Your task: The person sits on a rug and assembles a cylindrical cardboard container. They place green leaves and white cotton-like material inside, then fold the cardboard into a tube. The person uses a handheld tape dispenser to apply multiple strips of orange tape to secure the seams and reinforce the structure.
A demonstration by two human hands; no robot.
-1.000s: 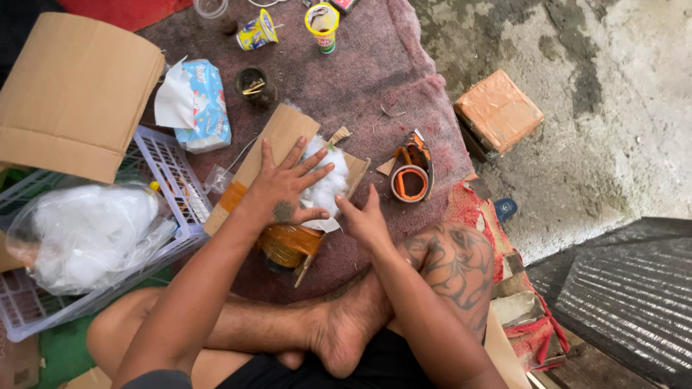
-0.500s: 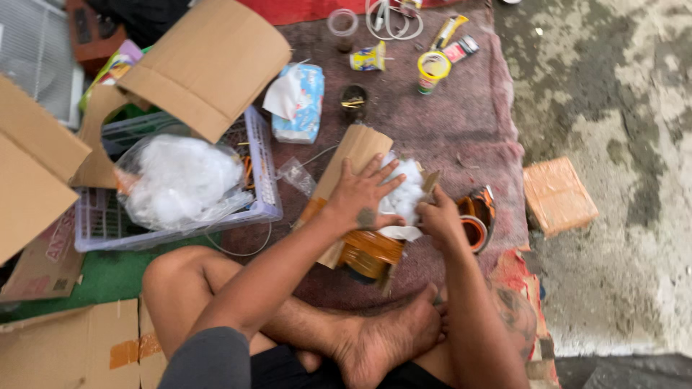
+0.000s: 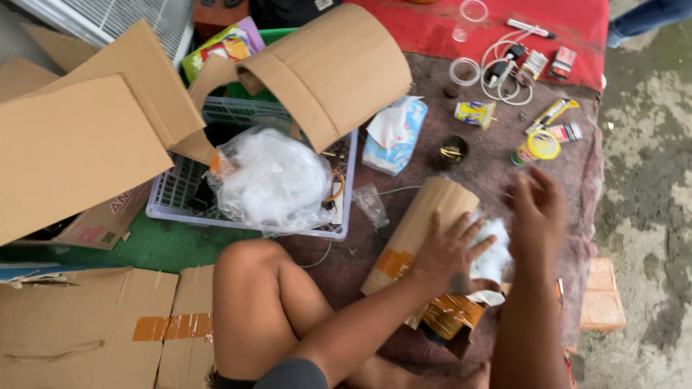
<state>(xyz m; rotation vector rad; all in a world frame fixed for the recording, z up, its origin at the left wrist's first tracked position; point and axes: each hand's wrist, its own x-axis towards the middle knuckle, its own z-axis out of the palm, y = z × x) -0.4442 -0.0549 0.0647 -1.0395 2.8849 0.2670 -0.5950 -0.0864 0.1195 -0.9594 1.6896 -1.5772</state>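
Observation:
My left hand [image 3: 448, 253] lies flat, fingers spread, on a folded brown cardboard piece [image 3: 422, 223] and on the white padding [image 3: 494, 252] beside it. Under the cardboard's near end an object wrapped in orange tape [image 3: 450, 317] shows. My right hand [image 3: 537, 209] is raised just above the padding at its right, fingers apart and blurred, holding nothing that I can see. Both lie on a dark maroon cloth [image 3: 497, 169] in front of my crossed legs.
A lilac plastic basket [image 3: 249, 216] holds a clear bag of white filling [image 3: 270, 180]. Cardboard sheets [image 3: 79, 137] and a curved piece [image 3: 335, 72] lie left. A tissue pack [image 3: 396, 137], yellow tape roll [image 3: 538, 146], cables and small items sit beyond. A brick [image 3: 598, 295] lies right.
The view has swung left, showing more cardboard and the basket. My right hand has lifted off the padding and moved up and right. My left hand stays pressed on the cardboard.

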